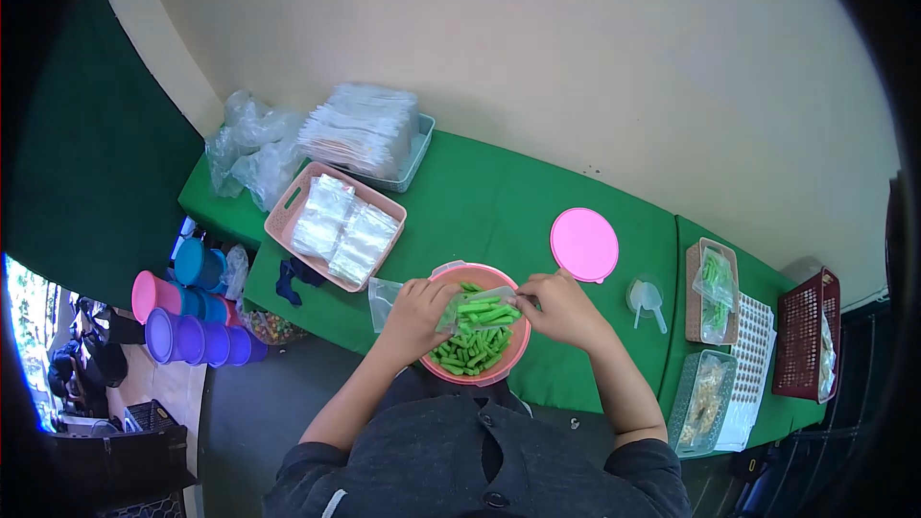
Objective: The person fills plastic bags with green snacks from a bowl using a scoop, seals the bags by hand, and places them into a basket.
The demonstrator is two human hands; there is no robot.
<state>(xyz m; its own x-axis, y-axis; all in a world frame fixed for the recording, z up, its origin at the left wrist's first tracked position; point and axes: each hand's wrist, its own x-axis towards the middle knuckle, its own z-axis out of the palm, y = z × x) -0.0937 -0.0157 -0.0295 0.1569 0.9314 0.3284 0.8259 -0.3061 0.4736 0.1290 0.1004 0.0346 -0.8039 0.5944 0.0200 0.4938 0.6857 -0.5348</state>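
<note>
A pink-orange tub (521, 341) of short green sticks (470, 355) stands at the table's near edge, in front of my body. Over it my left hand (416, 315) is closed on a clear plastic bag (382, 299), part of which sticks out to the left of the fingers. Green sticks also show between my two hands, level with the tub's rim and partly behind clear plastic. My right hand (558, 307) pinches at the right end of this plastic, fingertips together above the tub's right rim.
On the green-covered table (480, 192) are a pink basket of folded plastic bags (357, 240), a stack of white packets (360, 129), a pink lid (585, 244) and a small cup with a spoon (646, 299). Filled baskets (711, 302) stand right; stacked colored tubs (197, 336) sit left.
</note>
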